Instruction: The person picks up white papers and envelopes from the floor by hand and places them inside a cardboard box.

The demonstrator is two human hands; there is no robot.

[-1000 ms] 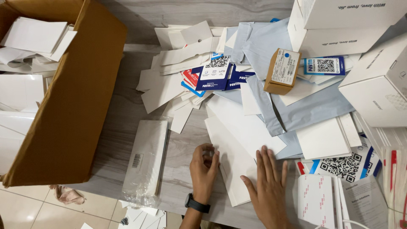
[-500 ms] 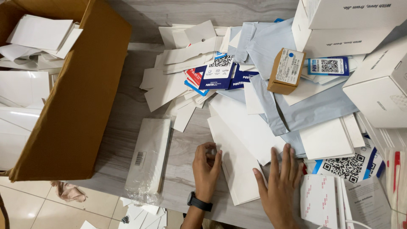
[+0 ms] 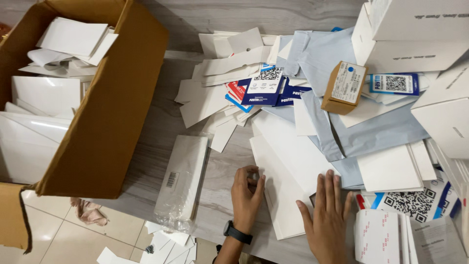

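**Head view: both hands down on a white card sleeve**

Head camera looks down on a grey wood-grain table [image 3: 161, 142]. A long flat white card sleeve [image 3: 283, 195] is pinned there, near the front edge. Its left edge is gripped by the left hand [image 3: 246, 195], fingers curled. The right hand [image 3: 325, 217] is laid flat on it, fingers loosely spread. A brown cardboard box [image 3: 117, 112] is seen off left.

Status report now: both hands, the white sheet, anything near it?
Left hand curled at edge of large white sheet. Right hand flat, fingers spread, on sheet. Plastic-wrapped white pack lies left, apart; blue mailer bag overlaps sheets beyond.
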